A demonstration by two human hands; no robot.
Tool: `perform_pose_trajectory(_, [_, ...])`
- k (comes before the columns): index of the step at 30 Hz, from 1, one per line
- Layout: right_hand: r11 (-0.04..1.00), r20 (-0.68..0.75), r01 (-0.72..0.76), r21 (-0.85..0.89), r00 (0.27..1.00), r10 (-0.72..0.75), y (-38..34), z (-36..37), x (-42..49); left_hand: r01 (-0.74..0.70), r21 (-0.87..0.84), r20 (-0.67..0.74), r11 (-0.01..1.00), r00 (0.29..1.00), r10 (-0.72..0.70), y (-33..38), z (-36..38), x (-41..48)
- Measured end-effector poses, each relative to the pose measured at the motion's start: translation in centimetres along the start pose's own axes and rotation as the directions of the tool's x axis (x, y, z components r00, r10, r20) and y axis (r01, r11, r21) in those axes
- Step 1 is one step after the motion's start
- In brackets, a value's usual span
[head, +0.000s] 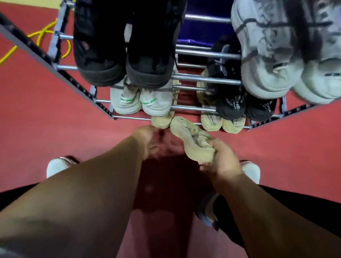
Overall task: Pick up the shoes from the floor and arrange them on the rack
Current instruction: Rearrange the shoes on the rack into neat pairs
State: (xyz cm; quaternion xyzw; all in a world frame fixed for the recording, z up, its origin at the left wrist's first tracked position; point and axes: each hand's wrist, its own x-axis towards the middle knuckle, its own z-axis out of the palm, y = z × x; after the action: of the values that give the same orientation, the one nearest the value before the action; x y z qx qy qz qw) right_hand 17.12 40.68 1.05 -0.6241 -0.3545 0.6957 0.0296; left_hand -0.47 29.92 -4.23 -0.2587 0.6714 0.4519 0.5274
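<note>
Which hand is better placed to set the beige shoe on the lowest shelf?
Right. The right hand grips the beige shoe, its far end close to the lowest shelf beside the matching shoe. The left hand is blurred, its grip unclear.

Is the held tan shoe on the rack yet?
Not yet: right hand grips tan shoe, tilted, far end by the lowest rail of the rack.

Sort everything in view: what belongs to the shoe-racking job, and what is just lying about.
Job in hand:
- tan shoe, gripped by the right hand
- left hand, blurred, by the second tan shoe
- rack
- black pair and grey pair already racked

Lying about:
- yellow cable
- purple object behind the rack
- white shoes on the person's feet
</note>
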Motion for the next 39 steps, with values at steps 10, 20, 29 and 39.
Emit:
perform_pose_trajectory(10, [0.973,0.164,-0.128,0.190,0.982,0.097,0.3,-2.0,2.0,0.064,-0.317,0.000,0.946,0.998,-0.067,2.1,3.6,4.9])
perform_pose_trajectory(20, [0.963,0.232,-0.182,0.198,0.963,0.134,1.0,-0.9,2.2,0.021,-0.430,0.042,0.903,0.999,-0.003,1.8,2.9,5.5])
perform_pose_trajectory(29, [0.964,0.147,-0.172,0.201,0.979,0.144,2.6,3.2,3.3,-0.003,-0.603,0.028,0.797,0.999,0.025,1.4,-2.3,5.6])
perform_pose_trajectory(39, [0.981,0.085,-0.171,0.088,0.983,0.164,3.0,10.1,4.5,0.015,-0.399,0.001,0.917,1.000,-0.016,1.3,-7.4,6.0])
